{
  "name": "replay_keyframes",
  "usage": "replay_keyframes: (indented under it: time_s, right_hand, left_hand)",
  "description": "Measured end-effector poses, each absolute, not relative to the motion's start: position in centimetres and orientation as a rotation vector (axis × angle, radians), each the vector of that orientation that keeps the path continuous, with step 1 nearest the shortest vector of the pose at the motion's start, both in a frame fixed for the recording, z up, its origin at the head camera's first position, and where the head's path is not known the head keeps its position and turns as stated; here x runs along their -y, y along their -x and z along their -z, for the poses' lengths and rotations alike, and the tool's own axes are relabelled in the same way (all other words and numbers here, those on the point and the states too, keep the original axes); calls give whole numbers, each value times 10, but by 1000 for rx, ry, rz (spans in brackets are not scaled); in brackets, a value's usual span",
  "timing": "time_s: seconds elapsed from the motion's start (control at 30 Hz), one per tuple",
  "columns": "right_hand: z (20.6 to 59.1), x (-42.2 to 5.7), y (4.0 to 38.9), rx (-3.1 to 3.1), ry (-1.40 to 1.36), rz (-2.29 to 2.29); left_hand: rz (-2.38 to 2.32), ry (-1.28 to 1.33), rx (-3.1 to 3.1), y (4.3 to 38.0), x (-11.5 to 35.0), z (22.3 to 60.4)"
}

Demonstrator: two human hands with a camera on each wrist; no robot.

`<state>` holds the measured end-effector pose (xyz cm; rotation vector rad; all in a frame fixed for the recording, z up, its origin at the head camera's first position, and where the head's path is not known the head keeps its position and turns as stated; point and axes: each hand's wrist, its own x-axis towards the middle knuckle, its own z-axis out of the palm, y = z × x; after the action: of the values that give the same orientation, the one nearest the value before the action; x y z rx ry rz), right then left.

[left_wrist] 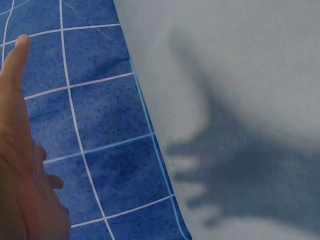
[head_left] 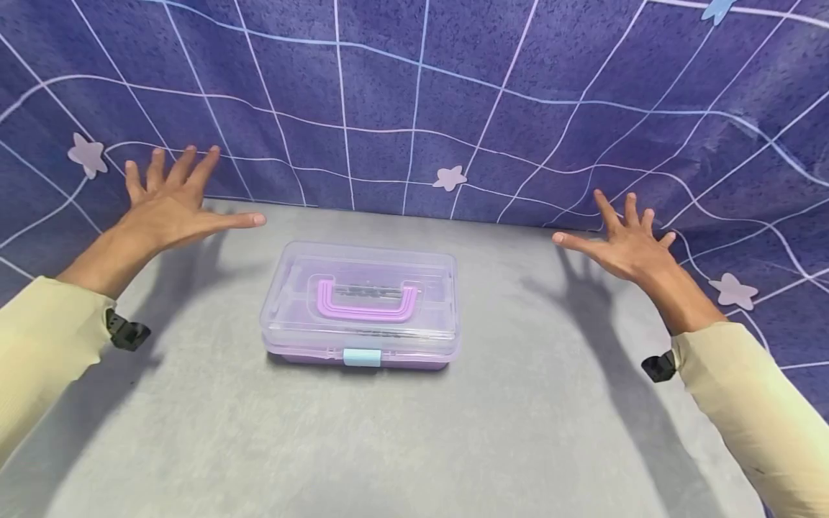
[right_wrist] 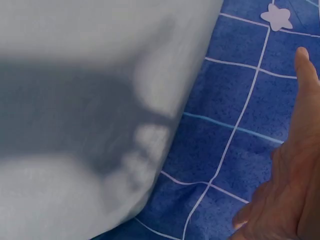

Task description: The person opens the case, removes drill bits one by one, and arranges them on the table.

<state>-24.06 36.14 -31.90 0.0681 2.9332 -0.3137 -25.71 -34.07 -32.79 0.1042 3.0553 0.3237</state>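
Observation:
A purple plastic case [head_left: 363,306] with a clear lid lies on the grey table, its pink-purple handle folded flat. A pale blue latch [head_left: 362,357] on the front side looks fastened. Thin, long items show dimly through the lid; their kind cannot be made out. To the left of the case my left hand [head_left: 170,208] is held in the air, fingers spread and straight. My right hand [head_left: 624,244] hovers on the far right with fingers spread too. Neither touches anything. Both wrist views show a hand at the edge and its shadow on the table.
The grey tabletop [head_left: 401,446] ends at a dark blue curtain [head_left: 388,86] with a white and light blue grid and star shapes. It hangs behind the table. Black devices are strapped at both wrists, over cream sleeves.

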Motion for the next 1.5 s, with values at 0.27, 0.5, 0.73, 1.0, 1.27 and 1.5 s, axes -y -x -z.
replay_keyframes:
  time_s: [0.27,0.5,0.73,1.0,1.27,1.5]
  right_hand:
    - [317,-350,233,-2912,-134,332]
    - [327,-338,227,-2890,-105,332]
    - [338,-327,221,-2923,-24,358]
    - [347,-314,211,-2899,-7,427]
    - [355,-298,199,-2865,39,531]
    - [364,-282,187,-2859,134,581]
  left_hand:
    - [-359,-199,-3106,250,329,326]
    - [-364,-304,-3118,240,311,323]
    - [-411,-414,-3137,231,294,320]
    - [-435,-555,-3131,220,277,318]
    - [-464,-640,-3096,207,261,316]
    - [-489,-735,-3089,194,249,316]
